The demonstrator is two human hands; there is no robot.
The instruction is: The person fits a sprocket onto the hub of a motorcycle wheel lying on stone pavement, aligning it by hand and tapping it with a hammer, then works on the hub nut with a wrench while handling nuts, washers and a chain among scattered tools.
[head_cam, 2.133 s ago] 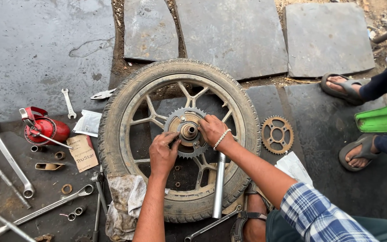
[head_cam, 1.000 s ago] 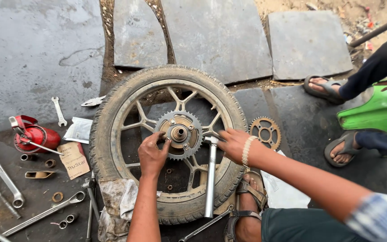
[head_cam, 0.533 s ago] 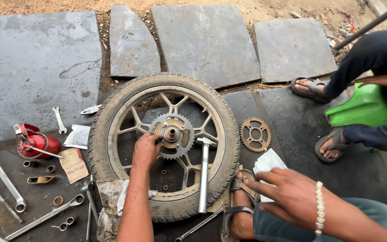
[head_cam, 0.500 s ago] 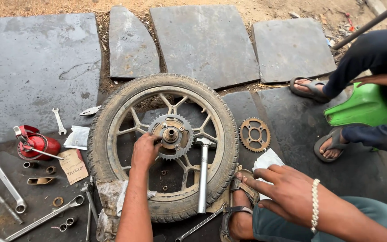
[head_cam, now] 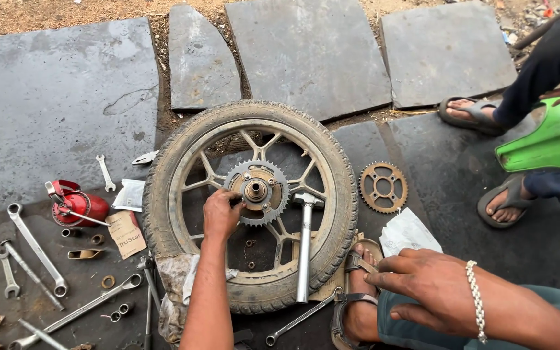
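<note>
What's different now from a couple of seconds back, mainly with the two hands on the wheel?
The right hand came off the sprocket, laid the hammer across the spokes, let it go, and drew back to rest by the knee. The left hand stayed on the sprocket's left edge. The wheel, the loose sprocket, the red oil can and the wrenches lie as before.

A tan cardboard label lies beside the red oil can; a clear plastic packet rests just above it.
</note>
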